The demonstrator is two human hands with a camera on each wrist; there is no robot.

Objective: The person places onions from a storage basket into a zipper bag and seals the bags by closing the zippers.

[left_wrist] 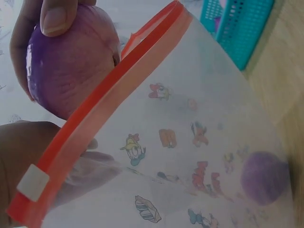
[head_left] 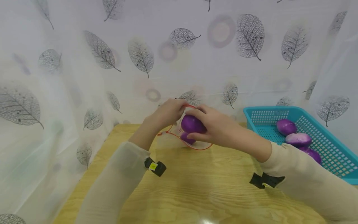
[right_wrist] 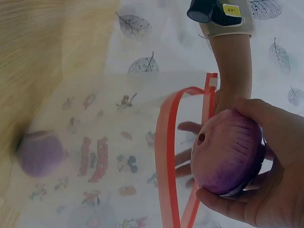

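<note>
Evidently our right hand (head_left: 215, 126) wraps its fingers round a glossy purple onion-shaped ball (right_wrist: 228, 152) at the mouth of a translucent, red-rimmed plastic bag (left_wrist: 180, 114); whether our left hand (head_left: 169, 113) pinches it, we cannot tell. We judge the ball light, firm, slippery, best cupped round its girth.

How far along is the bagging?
Done: one purple item in the clear bag. In hand: the right hand holds another purple item at the bag's open mouth, left hand at the rim. Remaining, presumably: three visible purple items in the blue basket, then the red seal.
</note>
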